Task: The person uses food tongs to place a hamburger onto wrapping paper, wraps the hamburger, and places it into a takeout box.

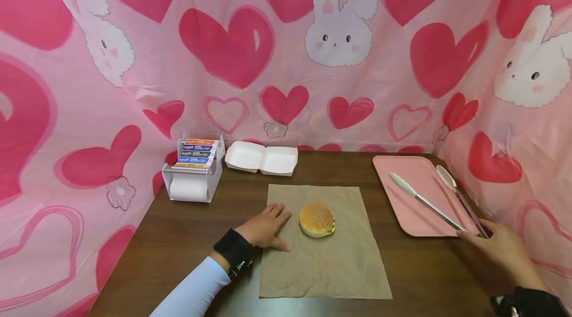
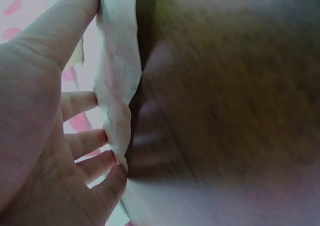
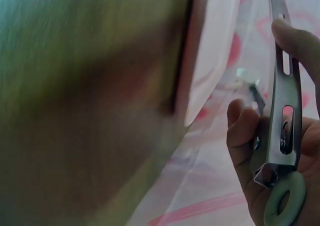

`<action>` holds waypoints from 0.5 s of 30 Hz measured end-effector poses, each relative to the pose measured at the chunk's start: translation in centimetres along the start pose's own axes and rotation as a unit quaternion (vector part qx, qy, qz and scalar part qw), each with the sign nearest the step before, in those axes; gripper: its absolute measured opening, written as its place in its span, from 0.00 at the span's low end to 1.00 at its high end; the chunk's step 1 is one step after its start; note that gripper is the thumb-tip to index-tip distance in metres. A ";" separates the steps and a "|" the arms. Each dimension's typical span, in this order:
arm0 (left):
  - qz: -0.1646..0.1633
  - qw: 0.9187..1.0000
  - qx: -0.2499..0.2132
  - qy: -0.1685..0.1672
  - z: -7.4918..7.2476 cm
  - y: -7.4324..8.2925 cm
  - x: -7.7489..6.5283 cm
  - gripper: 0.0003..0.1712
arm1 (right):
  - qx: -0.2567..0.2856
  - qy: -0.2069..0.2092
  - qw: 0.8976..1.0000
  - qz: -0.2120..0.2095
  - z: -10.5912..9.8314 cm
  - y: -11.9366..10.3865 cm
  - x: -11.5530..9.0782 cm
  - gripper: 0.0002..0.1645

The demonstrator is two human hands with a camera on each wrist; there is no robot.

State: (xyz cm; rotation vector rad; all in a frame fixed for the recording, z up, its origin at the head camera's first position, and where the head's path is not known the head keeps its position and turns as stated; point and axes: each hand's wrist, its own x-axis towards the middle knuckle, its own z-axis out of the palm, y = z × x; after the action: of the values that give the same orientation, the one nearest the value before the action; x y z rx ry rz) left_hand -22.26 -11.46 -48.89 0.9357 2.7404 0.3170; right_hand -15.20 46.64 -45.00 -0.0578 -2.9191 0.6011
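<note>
Head view: tongs [image 1: 435,210] gripped in right hand [image 1: 500,247], tips spread apart over pink tray [image 1: 420,173], handle end hidden by fingers. Right wrist view: slotted metal handle and pale ring visible under thumb; tips cut off at top edge, tabletop blurred. Head view again: left hand [image 1: 265,227], fingers spread, resting at left edge of brown paper [image 1: 326,267]; cannot tell how firmly pressed. Burger [image 1: 317,220] on brown paper, just beside left fingertips; filling mostly hidden under bun, bit of green and yellow at right side. Coloured labels on dispenser [image 1: 196,155] and pale marks on left wristband [image 1: 233,247]: too small to read. Right wristband [image 1: 532,302] cut off at lower edge.
</note>
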 end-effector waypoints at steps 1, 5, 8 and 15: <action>0.000 1.000 0.001 0.001 0.0 0.0 0.0 0.56 | -0.001 0.004 1.000 -0.001 0.1 0.3 0.0 0.38; -0.003 1.000 0.003 0.002 0.0 0.1 -0.1 0.56 | -0.005 0.002 1.000 0.007 0.3 1.7 0.2 0.39; -0.004 1.000 0.000 0.001 -0.1 0.2 -0.1 0.56 | -0.016 0.002 1.000 0.012 0.5 2.7 0.6 0.41; -0.012 1.000 -0.001 -0.007 0.0 0.3 -0.1 0.56 | -0.039 -0.011 0.999 0.019 0.6 4.0 1.5 0.47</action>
State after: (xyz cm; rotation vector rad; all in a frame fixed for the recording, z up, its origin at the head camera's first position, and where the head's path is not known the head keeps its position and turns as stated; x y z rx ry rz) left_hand -22.02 -11.28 -48.74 0.9007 2.7368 0.3074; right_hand -16.74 50.14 -46.93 -0.1164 -2.9678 0.4964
